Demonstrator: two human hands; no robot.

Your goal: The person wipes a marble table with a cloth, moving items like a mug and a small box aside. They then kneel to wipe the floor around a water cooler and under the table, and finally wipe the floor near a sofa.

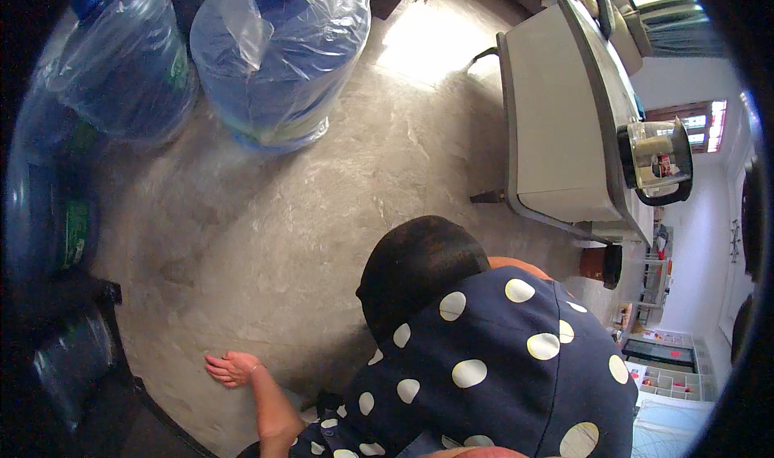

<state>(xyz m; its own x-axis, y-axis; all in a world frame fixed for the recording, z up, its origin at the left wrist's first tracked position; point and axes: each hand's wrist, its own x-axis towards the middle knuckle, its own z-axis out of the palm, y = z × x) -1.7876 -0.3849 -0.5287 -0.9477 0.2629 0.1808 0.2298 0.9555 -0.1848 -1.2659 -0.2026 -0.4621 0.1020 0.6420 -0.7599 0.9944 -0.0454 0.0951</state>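
Observation:
My left hand (231,369) hangs over the grey floor (290,234) at the lower left, holding nothing, its fingers loosely spread. A thin band circles its wrist. My right hand is out of view. A polka-dot garment (465,373) covers my body, and a rounded black shape (423,273), perhaps a clothed knee, juts out from under it. Beyond my hand stands a large blue water bottle (278,65) wrapped in clear plastic. Another wrapped blue bottle (127,65) is beside it, and a third bottle (42,216) with a green label sits at the left rim.
A low table (556,113) with a pale side and dark edging stands to the right, bearing a clear jug (659,161) with a black handle. Past it are a brown bin (598,266) and white shelves (671,384). A black frame (118,337) edges the lower left.

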